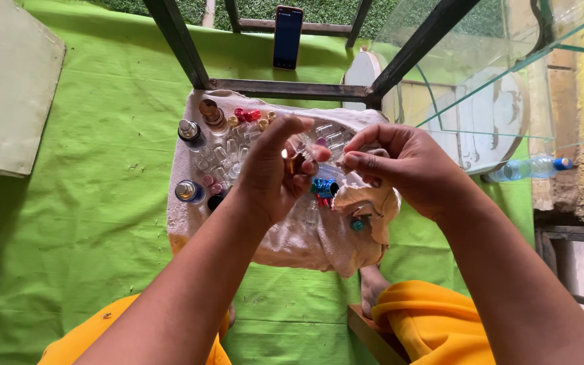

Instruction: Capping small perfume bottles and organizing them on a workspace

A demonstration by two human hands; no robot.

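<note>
My left hand [275, 172] pinches a small clear glass vial [303, 150] with a gold end, held over the white cloth [292, 240]. My right hand [410, 169] grips a cream rag [366, 199] and touches the vial's other end with its fingertips. Below the hands lie several small clear vials [221, 155], red and gold caps [248, 115] and blue caps [324, 187]. Three larger bottles with metal tops [188, 191] stand along the cloth's left side.
The cloth lies on a green mat [89, 203]. A dark metal frame [285, 88] and glass panels [481, 74] stand behind. A phone [287, 37] leans upright at the back. A plastic water bottle [532, 167] lies at right. A teal cap [357, 225] sits near the rag.
</note>
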